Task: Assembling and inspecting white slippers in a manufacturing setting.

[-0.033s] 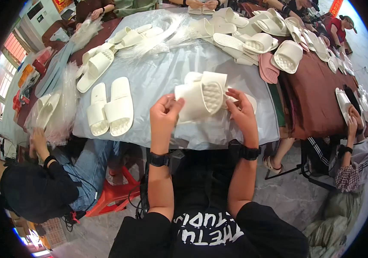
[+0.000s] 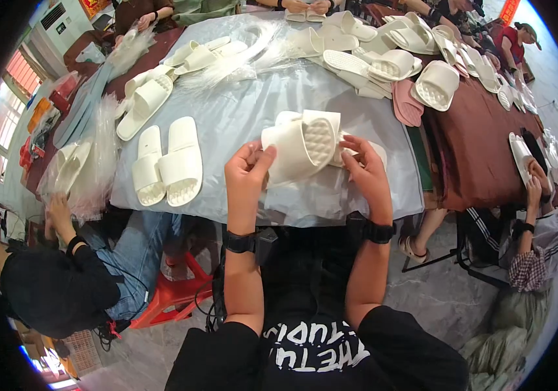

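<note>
A white slipper (image 2: 285, 155) with a broad strap and a bumpy footbed is held up in front of me, tilted. My left hand (image 2: 249, 163) grips its left side, the thumb on the strap. At its right edge, my right hand (image 2: 362, 159) has its thumb and fingers bent in a pinch on the slipper. A second white slipper (image 2: 379, 154) lies partly hidden behind my right hand. Left of my hands, a pair of white slippers, one of them a wide-strapped slipper (image 2: 184, 163), rests on the grey sheet (image 2: 227, 124).
Many white slippers (image 2: 389, 65) and a pink slipper (image 2: 407, 104) lie at the far right. Clear plastic bags (image 2: 96, 169) lie at the left beside a seated co-worker in black (image 2: 57, 287). A red stool (image 2: 174, 290) stands below. Other people's hands work around the table.
The held slipper has shifted slightly left and turned a little, and my left hand has moved a little left with it. My right hand stays almost in place.
</note>
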### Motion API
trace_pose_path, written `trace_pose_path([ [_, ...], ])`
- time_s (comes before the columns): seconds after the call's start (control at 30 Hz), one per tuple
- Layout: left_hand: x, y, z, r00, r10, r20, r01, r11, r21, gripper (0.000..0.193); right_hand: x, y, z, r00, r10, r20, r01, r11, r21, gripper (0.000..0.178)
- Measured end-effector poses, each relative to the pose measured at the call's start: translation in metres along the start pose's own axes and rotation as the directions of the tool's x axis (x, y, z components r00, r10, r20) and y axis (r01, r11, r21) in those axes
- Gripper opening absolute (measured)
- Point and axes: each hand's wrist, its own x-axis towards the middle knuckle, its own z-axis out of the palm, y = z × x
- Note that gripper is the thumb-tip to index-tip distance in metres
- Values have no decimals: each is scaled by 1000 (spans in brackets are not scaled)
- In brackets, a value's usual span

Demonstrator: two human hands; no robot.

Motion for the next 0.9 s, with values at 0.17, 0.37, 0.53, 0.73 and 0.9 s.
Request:
trace_pose_path([
  [0.17, 0, 4, -9, 999, -20, -46, 12, 987, -159, 18, -8, -26, 9, 975, -219, 30, 202, 827, -524, 47],
  [0.37, 0, 12, -19, 992, -70, 102, 99, 942, -321, 22, -11, -20, 2, 944, -286, 167, 326, 719, -614, 63],
  [0.53, -1, 1, -14, 950, -81, 301, 281, 641, -714, 23, -19, -50, 2, 864, -295, 408, 464, 782, -416, 85],
  [0.73, -13, 5, 15, 957, -42, 289, 234, 700, -674, 17, -33, -66, 23, 733, -350, 583, 481, 873, -80, 93],
  [0.9, -22, 14, 23, 951, -56, 305, 148, 947, -287, 28, -29, -58, 31, 851, -156, 501, 202, 979, -38, 42],
])
